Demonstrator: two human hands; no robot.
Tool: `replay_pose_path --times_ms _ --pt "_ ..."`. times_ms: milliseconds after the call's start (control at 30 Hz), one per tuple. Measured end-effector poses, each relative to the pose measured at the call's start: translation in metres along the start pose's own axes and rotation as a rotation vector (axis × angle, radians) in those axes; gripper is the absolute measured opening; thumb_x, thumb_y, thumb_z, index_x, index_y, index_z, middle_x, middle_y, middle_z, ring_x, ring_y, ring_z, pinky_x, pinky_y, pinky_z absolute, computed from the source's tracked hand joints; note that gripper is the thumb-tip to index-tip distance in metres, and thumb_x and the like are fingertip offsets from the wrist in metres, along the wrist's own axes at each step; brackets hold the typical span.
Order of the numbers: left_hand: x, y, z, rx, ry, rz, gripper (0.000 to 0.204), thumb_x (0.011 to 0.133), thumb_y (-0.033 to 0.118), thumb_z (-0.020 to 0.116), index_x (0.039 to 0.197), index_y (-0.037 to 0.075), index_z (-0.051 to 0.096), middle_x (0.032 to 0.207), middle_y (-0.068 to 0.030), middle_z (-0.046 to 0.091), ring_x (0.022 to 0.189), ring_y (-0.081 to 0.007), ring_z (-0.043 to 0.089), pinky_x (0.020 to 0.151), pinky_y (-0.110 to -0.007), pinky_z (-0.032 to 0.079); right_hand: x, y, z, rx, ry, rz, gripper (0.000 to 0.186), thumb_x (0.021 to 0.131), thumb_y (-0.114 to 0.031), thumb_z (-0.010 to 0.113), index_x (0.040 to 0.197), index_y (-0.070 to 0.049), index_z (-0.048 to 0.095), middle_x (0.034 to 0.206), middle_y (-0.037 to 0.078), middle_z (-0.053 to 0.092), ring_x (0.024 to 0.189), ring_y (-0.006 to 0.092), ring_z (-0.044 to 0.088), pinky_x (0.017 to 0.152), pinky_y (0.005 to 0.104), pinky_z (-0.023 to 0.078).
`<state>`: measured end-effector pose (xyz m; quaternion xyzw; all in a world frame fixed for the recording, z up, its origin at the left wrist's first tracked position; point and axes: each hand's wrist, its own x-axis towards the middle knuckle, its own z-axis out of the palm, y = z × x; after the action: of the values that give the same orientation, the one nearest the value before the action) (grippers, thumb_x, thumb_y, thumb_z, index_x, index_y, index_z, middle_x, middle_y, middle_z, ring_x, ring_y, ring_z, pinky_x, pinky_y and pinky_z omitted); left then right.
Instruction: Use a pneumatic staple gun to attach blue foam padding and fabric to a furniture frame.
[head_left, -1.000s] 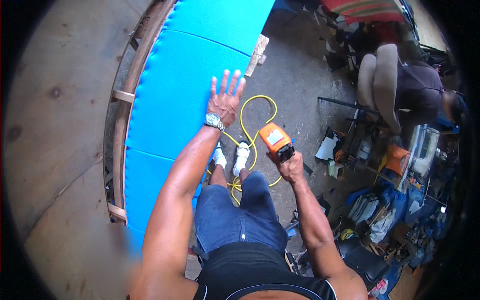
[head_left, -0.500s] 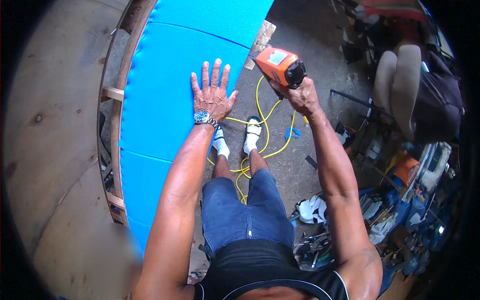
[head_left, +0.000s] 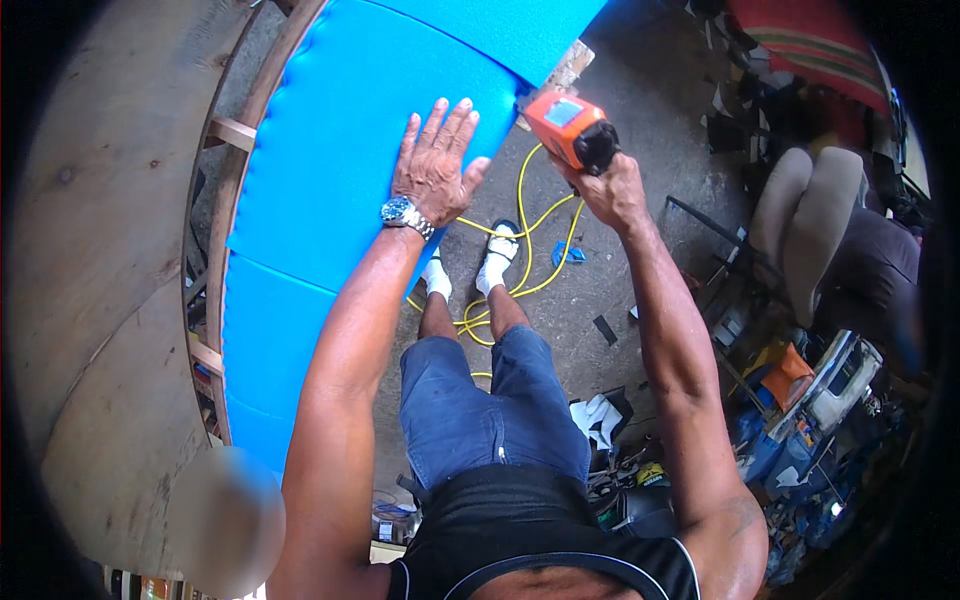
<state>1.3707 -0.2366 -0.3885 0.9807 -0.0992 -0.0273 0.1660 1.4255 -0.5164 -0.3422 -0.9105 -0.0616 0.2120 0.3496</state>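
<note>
A long sheet of bright blue foam covers a curved wooden frame, its left edge puckered along the wood and seams crossing it. My left hand lies flat on the foam near its right edge, fingers stretched out, a metal watch on the wrist. In my right hand is an orange and black staple gun, gripped by its handle. The gun's nose meets the foam's right edge beside a seam; whether it presses on it I cannot tell.
A yellow hose loops on the concrete floor around my feet. A large plywood panel stands at the left. On the right are beige cushions, an orange piece and heaped scraps. White scraps lie near my right leg.
The view has shifted over the foam. My left hand's fingers have drawn closer together and slant more to the right. The staple gun's nose is now against the foam edge near a seam.
</note>
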Motion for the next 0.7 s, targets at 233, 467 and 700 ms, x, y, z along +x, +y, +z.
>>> replay_pose_path --times_ms 233,467,700 --pt "-0.012 -0.045 -0.027 0.122 0.057 0.166 0.051 0.102 0.030 0.059 0.152 0.023 0.053 0.163 -0.0017 0.045 0.151 -0.0288 0.039 0.122 -0.051 0.033 -0.026 -0.024 0.023 -0.158 -0.065 0.053 0.043 0.087 -0.040 0.085 0.113 -0.006 0.077 0.092 0.014 0.079 0.085 0.0214 0.077 0.079 0.0393 0.059" --pt "-0.058 -0.092 -0.046 0.271 0.120 -0.052 0.059 0.102 0.041 0.057 0.159 0.035 0.043 0.171 0.0018 0.031 0.158 -0.0292 0.027 0.125 -0.060 0.021 -0.049 -0.028 0.029 -0.043 -0.085 -0.015 0.044 0.087 -0.043 0.084 0.111 -0.007 0.075 0.091 0.016 0.078 0.085 0.0305 0.077 0.077 0.0428 0.059" --pt "-0.056 -0.092 -0.045 0.241 0.078 -0.070 0.060 0.104 0.042 0.054 0.162 0.036 0.038 0.173 0.0025 0.027 0.158 -0.0286 0.026 0.126 -0.059 0.019 -0.067 -0.022 0.065 -0.068 -0.115 0.047 0.049 0.083 -0.048 0.084 0.109 -0.008 0.075 0.089 0.021 0.076 0.086 0.0393 0.075 0.074 0.0483 0.058"
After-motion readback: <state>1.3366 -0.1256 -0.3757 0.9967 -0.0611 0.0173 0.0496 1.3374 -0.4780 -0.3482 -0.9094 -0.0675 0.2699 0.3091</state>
